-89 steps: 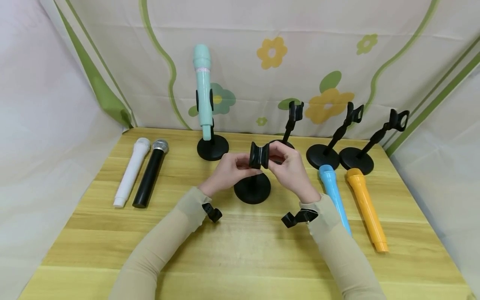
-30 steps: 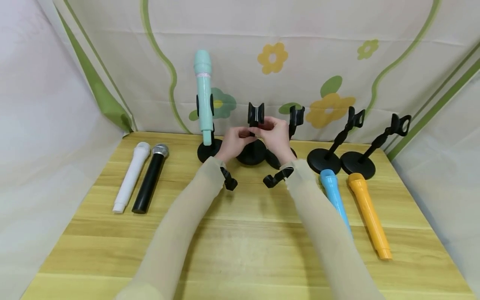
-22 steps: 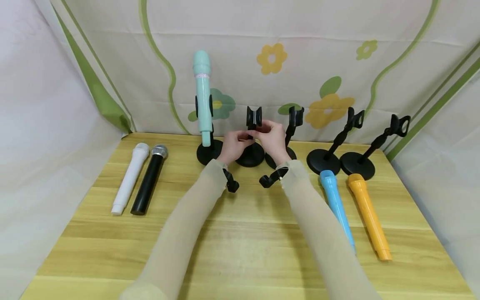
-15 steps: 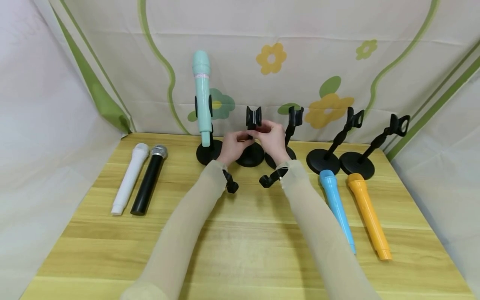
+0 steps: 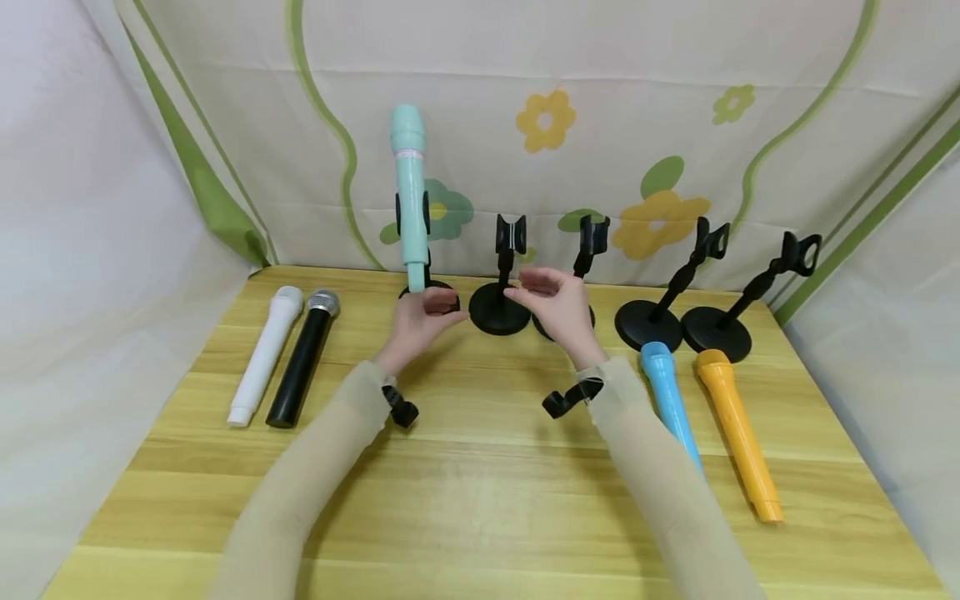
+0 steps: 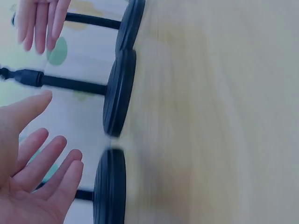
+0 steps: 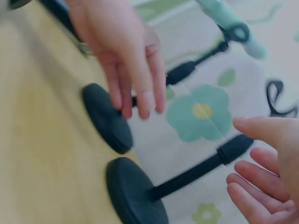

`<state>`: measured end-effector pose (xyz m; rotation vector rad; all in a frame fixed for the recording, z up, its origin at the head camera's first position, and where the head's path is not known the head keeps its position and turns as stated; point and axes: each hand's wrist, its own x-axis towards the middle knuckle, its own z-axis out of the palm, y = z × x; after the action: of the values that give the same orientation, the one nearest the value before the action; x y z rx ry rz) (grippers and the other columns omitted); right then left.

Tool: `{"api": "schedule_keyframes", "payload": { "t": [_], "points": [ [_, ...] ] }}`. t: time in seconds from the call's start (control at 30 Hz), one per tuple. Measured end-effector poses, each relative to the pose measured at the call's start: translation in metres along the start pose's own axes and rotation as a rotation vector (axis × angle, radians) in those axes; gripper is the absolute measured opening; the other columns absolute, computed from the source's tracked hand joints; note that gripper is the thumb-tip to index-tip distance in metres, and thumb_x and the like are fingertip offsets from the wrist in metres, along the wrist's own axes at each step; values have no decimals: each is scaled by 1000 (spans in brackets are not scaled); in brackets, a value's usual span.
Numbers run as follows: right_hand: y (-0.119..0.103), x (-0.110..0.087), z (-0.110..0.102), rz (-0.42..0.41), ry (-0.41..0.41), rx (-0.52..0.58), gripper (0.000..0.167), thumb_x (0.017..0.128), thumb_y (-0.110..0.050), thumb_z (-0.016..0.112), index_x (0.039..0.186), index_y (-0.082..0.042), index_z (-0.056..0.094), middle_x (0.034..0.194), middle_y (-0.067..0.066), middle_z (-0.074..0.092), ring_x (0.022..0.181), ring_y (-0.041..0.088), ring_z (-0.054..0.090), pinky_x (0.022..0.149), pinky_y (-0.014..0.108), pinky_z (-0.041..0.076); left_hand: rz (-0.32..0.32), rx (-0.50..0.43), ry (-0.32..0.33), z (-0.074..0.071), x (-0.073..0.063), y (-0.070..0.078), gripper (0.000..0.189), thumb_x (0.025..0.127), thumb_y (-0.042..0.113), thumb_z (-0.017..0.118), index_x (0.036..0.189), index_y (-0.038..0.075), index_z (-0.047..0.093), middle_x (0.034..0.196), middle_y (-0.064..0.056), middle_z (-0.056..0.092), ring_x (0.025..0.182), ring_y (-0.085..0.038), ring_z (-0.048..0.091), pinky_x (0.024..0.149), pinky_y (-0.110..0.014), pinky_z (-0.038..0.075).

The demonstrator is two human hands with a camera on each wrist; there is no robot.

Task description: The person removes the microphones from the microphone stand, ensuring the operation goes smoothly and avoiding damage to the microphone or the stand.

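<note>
A black microphone stand (image 5: 512, 237) with a round base stands upright at the back middle, its cradle holding nothing. My left hand (image 5: 420, 323) is off to its left, in front of the stand that bears a mint-green microphone (image 5: 410, 192). On the other side, my right hand (image 5: 561, 307) is just right of the middle stand, overlapping another black stand (image 5: 593, 236) behind it. Both hands have fingers and thumb apart with nothing between them. In the left wrist view the left hand (image 6: 44, 177) shows its palm; the right wrist view shows the right hand (image 7: 266, 172) beside the stand's pole.
A white microphone (image 5: 264, 357) and a black microphone (image 5: 303, 358) lie on the left of the wooden table (image 5: 465, 500). Blue (image 5: 670, 396) and orange (image 5: 738, 433) microphones lie at right, before two more black stands (image 5: 651, 321). A flowered curtain (image 5: 480, 50) hangs behind.
Both hands first carried the middle stand back into the row and held its pole. Now they have let go and drawn apart toward the front, the left hand leftward, and the stand stays put.
</note>
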<state>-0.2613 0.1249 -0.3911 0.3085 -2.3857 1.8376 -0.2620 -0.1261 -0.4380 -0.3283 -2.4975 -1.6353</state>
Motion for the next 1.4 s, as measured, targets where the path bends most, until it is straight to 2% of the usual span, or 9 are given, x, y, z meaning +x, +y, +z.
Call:
{"api": "schedule_keyframes", "payload": {
  "t": [0.1, 0.23, 0.37, 0.5, 0.73, 0.87, 1.03, 1.27, 1.4],
  "points": [
    [-1, -11, 4, -13, -56, -11, 50, 86, -28, 86, 126, -4, 71, 124, 14, 69, 112, 29, 67, 94, 34, 55, -40, -7, 53, -16, -8, -7, 42, 89, 20, 83, 122, -2, 71, 116, -17, 71, 103, -28, 69, 89, -38, 57],
    [0, -21, 13, -24, -101, -23, 50, 85, -31, 86, 127, -8, 72, 123, 6, 70, 113, 25, 67, 95, 32, 54, -109, -34, 134, -30, -11, -15, 42, 89, 23, 83, 122, 0, 70, 116, -18, 71, 104, -29, 69, 89, -40, 57],
    [-1, -27, 23, -23, -122, -12, 46, 86, -30, 86, 126, -11, 72, 122, 1, 71, 111, 18, 68, 95, 31, 54, -124, -58, 180, -37, -11, -21, 42, 88, 21, 84, 122, 1, 71, 116, -19, 70, 104, -31, 69, 89, -40, 57],
    [-5, -26, 34, -51, -146, 24, 46, 86, -29, 85, 126, -11, 72, 124, 4, 70, 111, 16, 67, 96, 32, 54, -140, -30, 205, -39, -8, -23, 46, 87, 25, 85, 125, 4, 71, 118, -13, 71, 105, -27, 69, 90, -37, 57],
    [-25, -3, 58, -126, -215, 48, 45, 89, -34, 82, 130, -18, 70, 130, 3, 67, 118, 16, 63, 100, 33, 51, -115, -18, 204, -33, 6, -25, 43, 87, 29, 85, 122, 7, 71, 120, -9, 70, 107, -25, 69, 91, -39, 57],
    [-33, 20, 73, -177, -220, 46, 48, 92, -26, 80, 136, -11, 66, 134, 6, 64, 124, 21, 61, 104, 37, 49, -91, -1, 184, -28, 14, -28, 40, 88, 29, 83, 121, 8, 72, 118, -9, 70, 106, -25, 68, 91, -37, 56],
    [-37, 46, 93, -168, -203, 29, 50, 94, -20, 78, 139, -7, 62, 137, 8, 62, 123, 20, 61, 101, 31, 50, -85, 5, 217, -25, 21, -36, 31, 90, 22, 82, 115, 6, 74, 110, -9, 73, 101, -23, 68, 90, -36, 56],
    [-46, 63, 112, -163, -188, 44, 36, 99, -8, 68, 134, -3, 64, 126, 11, 68, 115, 21, 65, 94, 26, 53, -61, 25, 239, -23, 28, -41, 22, 91, 24, 81, 101, 4, 78, 94, -9, 75, 88, -22, 69, 82, -36, 55],
    [-50, 66, 117, -145, -156, 47, 32, 98, -8, 69, 130, -2, 67, 117, 10, 71, 107, 17, 68, 89, 27, 55, -56, 36, 239, -23, 30, -41, 21, 91, 25, 81, 95, 4, 78, 87, -7, 75, 83, -20, 68, 78, -34, 54]
  ]
}}
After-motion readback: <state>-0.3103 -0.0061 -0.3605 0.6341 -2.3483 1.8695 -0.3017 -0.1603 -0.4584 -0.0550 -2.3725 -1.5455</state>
